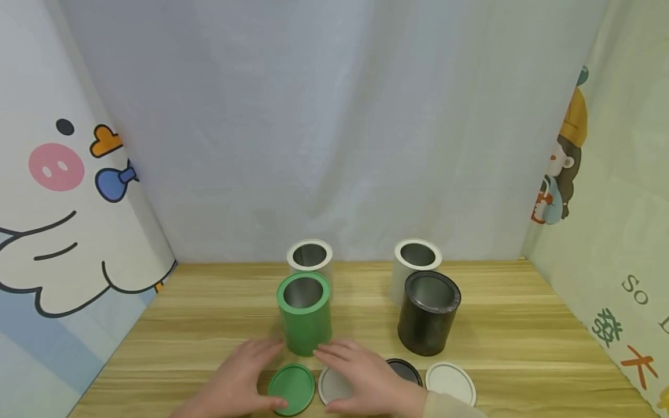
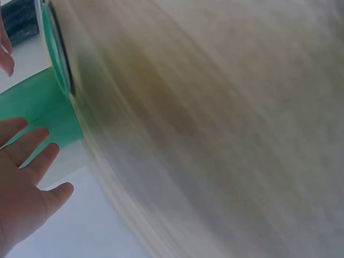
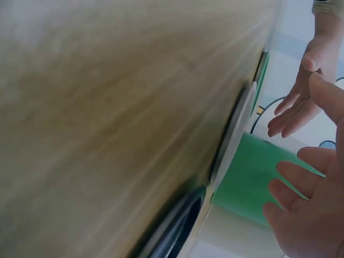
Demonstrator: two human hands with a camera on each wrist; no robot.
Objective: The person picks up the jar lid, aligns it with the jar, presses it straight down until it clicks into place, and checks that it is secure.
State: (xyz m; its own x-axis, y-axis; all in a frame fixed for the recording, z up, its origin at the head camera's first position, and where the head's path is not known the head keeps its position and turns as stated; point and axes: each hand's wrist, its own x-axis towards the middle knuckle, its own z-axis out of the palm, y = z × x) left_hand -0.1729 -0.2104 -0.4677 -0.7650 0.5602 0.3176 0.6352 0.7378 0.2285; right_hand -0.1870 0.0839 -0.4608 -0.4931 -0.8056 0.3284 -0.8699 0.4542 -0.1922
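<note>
A green can (image 1: 307, 328) stands upright with its top uncovered. My left hand (image 1: 237, 377) is at its lower left and my right hand (image 1: 366, 380) at its lower right, fingers spread and holding nothing. Whether any fingertip touches the can, I cannot tell. Between the hands lies a green lid (image 1: 291, 389); a grey-white lid (image 1: 334, 385) is partly under my right hand. In the left wrist view the left hand (image 2: 27, 188) has its fingers apart beside the green can (image 2: 40, 110). The right wrist view has the right hand (image 3: 314, 209) near the can (image 3: 252, 177).
Behind the green can stands a white can (image 1: 325, 271). Further right are a black can (image 1: 427, 322) and another white can (image 1: 399, 281) behind it. A black lid (image 1: 406, 371), partly covered by my right hand, and a white lid (image 1: 450, 384) lie at the front right of the wooden table (image 1: 522, 348).
</note>
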